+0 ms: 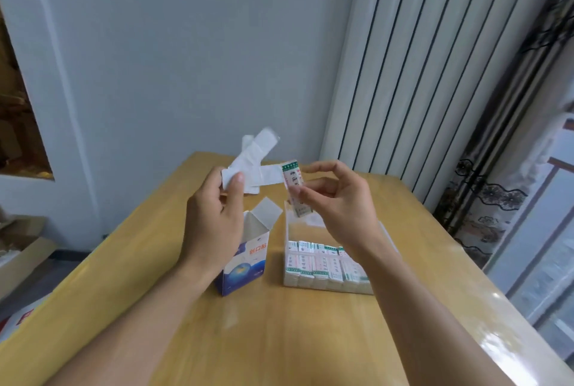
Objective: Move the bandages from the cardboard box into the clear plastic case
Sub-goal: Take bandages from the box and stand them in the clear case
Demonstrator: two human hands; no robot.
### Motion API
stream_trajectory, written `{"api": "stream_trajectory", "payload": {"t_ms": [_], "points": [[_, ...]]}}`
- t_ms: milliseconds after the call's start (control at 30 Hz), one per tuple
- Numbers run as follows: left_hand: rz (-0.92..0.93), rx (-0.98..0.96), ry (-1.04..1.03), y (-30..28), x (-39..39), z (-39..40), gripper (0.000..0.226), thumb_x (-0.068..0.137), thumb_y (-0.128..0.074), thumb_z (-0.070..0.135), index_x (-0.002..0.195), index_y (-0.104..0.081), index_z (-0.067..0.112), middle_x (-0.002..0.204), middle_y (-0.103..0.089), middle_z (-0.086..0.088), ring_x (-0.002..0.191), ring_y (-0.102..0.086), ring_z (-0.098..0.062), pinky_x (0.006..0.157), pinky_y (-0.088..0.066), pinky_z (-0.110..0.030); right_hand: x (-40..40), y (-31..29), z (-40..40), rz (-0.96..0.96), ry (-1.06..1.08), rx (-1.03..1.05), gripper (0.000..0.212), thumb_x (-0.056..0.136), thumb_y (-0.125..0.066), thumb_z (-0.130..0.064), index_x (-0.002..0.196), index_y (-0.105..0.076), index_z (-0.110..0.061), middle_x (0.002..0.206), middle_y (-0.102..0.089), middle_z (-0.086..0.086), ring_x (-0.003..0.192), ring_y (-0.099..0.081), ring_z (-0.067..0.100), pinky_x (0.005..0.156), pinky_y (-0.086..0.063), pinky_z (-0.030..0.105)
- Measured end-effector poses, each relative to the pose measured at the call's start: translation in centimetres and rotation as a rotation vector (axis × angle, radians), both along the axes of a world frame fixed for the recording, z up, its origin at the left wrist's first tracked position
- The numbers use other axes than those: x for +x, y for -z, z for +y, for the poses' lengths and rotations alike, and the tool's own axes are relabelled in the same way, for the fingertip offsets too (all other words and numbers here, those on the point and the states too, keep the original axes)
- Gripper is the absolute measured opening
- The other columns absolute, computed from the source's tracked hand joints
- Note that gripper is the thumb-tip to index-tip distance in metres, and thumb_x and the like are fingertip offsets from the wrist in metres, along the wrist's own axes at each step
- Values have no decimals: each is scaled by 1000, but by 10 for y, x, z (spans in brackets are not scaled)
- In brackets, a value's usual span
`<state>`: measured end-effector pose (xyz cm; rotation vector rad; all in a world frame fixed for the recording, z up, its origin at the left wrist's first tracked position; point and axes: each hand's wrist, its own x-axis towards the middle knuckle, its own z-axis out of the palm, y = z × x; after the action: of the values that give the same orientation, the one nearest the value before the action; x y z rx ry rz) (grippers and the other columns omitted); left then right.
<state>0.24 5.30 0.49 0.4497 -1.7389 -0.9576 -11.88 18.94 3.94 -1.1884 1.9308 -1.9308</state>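
A blue and white cardboard box [245,264] stands upright on the wooden table [279,339] with its top flap open. To its right lies the clear plastic case [329,267], packed with rows of wrapped bandages. My left hand [214,221] holds a fan of white bandage strips [251,162] above the box. My right hand [338,202] pinches a small stack of printed bandages [293,186] above the far end of the case. The case's far part is hidden behind my right hand.
A white ribbed radiator [419,75] stands behind the table's far right corner. A patterned curtain [484,199] hangs at the right. Cardboard boxes [21,249] sit on the floor to the left of the table.
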Motion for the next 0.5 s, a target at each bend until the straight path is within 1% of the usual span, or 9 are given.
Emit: {"api": "stream_trajectory", "payload": {"t_ms": [67, 133, 200, 267, 300, 333, 400, 467, 500], "points": [[-118, -51, 66, -4, -18, 4, 34, 105, -49, 28, 79, -49, 7, 57, -47, -5, 49, -33, -9, 46, -27, -23, -12, -3, 13, 85, 79, -70, 27, 84, -80, -12, 109, -69, -17, 86, -79, 1, 84, -76, 16, 76, -62, 32], [-237, -103, 166, -7, -36, 8, 36, 104, -49, 30, 77, -44, 8, 54, -39, -3, 50, -30, -12, 47, -24, -27, -30, -7, 28, 200, 176, -102, 15, 83, -81, -15, 96, -75, -22, 85, -78, -9, 81, -74, 9, 75, -60, 26], [-357, -136, 293, -8, -41, 9, 38, 105, -48, 33, 76, -37, 10, 54, -32, 7, 51, -26, -10, 49, -23, -27, -41, -10, 35, 371, 212, 42, 7, 82, -81, -28, 86, -76, -31, 91, -75, -18, 91, -68, 3, 79, -53, 19], [-464, -154, 424, -9, -52, 17, 38, 105, -49, 35, 76, -37, 13, 54, -31, 11, 52, -26, -9, 51, -23, -26, -57, -11, 45, 520, 187, 310, 8, 82, -78, -40, 85, -73, -36, 116, -68, -24, 113, -54, -1, 90, -41, 15], [-508, -152, 473, -10, -56, 18, 37, 105, -49, 37, 76, -41, 15, 55, -34, 11, 53, -28, -8, 52, -26, -28, -62, -12, 47, 528, 142, 415, 9, 83, -77, -42, 85, -71, -35, 125, -64, -24, 119, -51, -2, 94, -40, 17], [-548, -147, 506, -9, -62, 19, 34, 105, -49, 38, 78, -46, 16, 56, -40, 9, 53, -34, -10, 54, -32, -32, -68, -10, 49, 498, 97, 475, 11, 84, -76, -41, 86, -70, -33, 126, -65, -22, 118, -54, -2, 96, -44, 22], [-571, -123, 515, -8, -69, 20, 29, 105, -50, 38, 85, -57, 18, 65, -60, 4, 59, -56, -15, 65, -50, -42, -73, -8, 51, 429, 74, 471, 11, 86, -78, -31, 87, -68, -28, 107, -73, -14, 98, -67, 2, 87, -57, 35], [-513, 3, 508, -7, -74, 22, 23, 105, -52, 31, 92, -64, 16, 77, -74, -1, 70, -73, -16, 76, -60, -46, -76, -6, 50, 368, 103, 435, 15, 87, -77, -19, 92, -65, -25, 95, -73, -11, 84, -71, 5, 75, -62, 36], [-477, 88, 498, -7, -77, 25, 21, 105, -53, 26, 94, -66, 14, 81, -77, -4, 70, -76, -21, 75, -62, -46, -76, -4, 49, 327, 114, 421, 18, 88, -76, -16, 99, -64, -25, 94, -73, -11, 81, -71, 5, 71, -62, 32]]}}
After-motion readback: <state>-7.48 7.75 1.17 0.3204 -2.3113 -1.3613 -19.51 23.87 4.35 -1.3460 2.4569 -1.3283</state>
